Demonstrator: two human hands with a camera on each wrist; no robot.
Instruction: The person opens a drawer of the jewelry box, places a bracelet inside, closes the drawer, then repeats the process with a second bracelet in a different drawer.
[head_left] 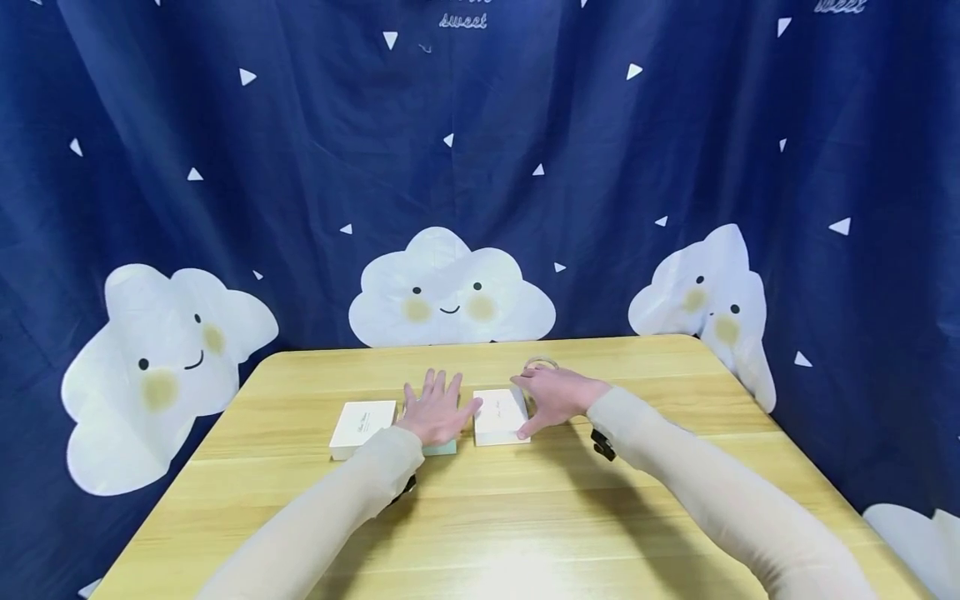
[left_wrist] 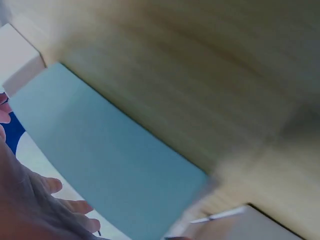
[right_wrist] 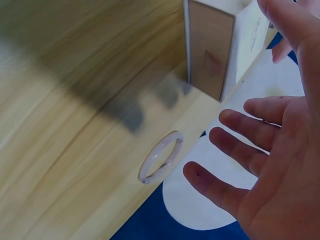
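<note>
My left hand [head_left: 437, 414], fingers spread, lies above a flat pale-teal piece [head_left: 441, 448], covering most of it from the head camera; whether it touches is hard to tell. That teal surface [left_wrist: 110, 145] fills much of the left wrist view. Its thumb points at a small white box [head_left: 500, 414] with fine lettering on top. At that box's right side is my right hand [head_left: 558, 396], thumb and fingers extended and parted. In the right wrist view the fingers stand apart from the box's shaded side [right_wrist: 210, 55]. A pale bangle [right_wrist: 153, 156] lies on the table beyond them.
Another white lettered box [head_left: 363, 427] sits left of my left hand. All of it rests on a light wood table [head_left: 480, 517]. Behind the table's far edge hangs a dark blue curtain [head_left: 300, 192] printed with clouds.
</note>
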